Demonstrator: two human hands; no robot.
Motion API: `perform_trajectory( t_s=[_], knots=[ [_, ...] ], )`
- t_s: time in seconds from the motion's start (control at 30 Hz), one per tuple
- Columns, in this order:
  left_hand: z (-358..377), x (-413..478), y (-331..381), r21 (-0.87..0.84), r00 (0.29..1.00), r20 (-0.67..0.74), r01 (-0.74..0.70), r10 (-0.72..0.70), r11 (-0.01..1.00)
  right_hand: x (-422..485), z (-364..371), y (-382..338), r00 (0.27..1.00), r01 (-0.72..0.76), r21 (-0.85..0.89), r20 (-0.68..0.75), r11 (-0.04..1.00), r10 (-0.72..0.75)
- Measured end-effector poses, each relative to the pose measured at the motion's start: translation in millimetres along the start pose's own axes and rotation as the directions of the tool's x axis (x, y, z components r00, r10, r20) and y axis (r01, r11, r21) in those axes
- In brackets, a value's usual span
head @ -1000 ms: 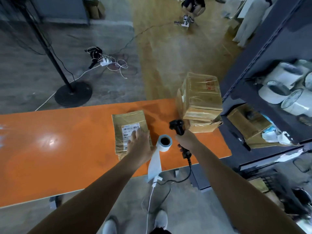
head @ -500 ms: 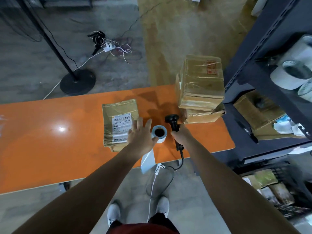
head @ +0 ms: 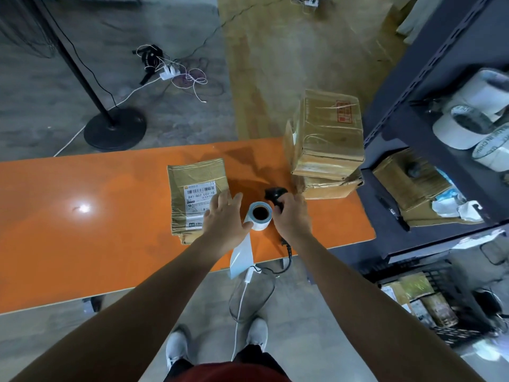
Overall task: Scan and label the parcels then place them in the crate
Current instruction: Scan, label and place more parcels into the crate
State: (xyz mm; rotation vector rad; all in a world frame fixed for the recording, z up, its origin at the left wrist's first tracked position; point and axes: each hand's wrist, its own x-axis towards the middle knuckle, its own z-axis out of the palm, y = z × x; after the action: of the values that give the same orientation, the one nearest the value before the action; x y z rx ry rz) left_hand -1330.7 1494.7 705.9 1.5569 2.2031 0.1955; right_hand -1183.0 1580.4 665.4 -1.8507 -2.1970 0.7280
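Note:
A flat brown parcel (head: 197, 188) with a white barcode label lies on the orange table (head: 96, 230). Just right of it stands a white label roll (head: 260, 215), its paper strip hanging over the front edge. My left hand (head: 224, 219) hovers with spread fingers between parcel and roll, its thumb at the roll's side. My right hand (head: 292, 216) grips the black barcode scanner (head: 275, 194) just right of the roll. Two stacked brown boxes (head: 327, 142) sit at the table's right end.
A dark metal shelf (head: 429, 106) with tape rolls and a box stands to the right. A black crate (head: 438, 301) with packages sits on the floor below it. A black stand base (head: 115, 132) and loose cables lie behind the table. The scanner cable hangs off the front edge.
My left hand came off the parcel and moved right to the label roll. My right hand lowered the scanner toward the table beside the roll. The camera tilted further down.

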Motion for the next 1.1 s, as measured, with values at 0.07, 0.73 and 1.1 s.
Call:
perform_trajectory(
  t_s=[0.07, 0.73, 1.1],
  knots=[
    [-1, -4, -7, -0.022, 1.000, -0.008, 0.002, -0.002, 1.000, -4, 5, -13, 0.995, 0.086, -0.040, 0.055, 0.996, -0.084],
    [-28, -32, -30, -0.365, 0.999, 0.001, 0.045, -0.048, 0.930, -11, -1, -35, 0.988, 0.005, -0.037, 0.157, 0.999, 0.000],
    [-72, -33, -7, -0.916, 0.961, 0.231, 0.268, -0.153, 0.297, -52, -61, -55, 0.957, 0.109, 0.516, 0.177, 0.849, -0.230]
  ],
)
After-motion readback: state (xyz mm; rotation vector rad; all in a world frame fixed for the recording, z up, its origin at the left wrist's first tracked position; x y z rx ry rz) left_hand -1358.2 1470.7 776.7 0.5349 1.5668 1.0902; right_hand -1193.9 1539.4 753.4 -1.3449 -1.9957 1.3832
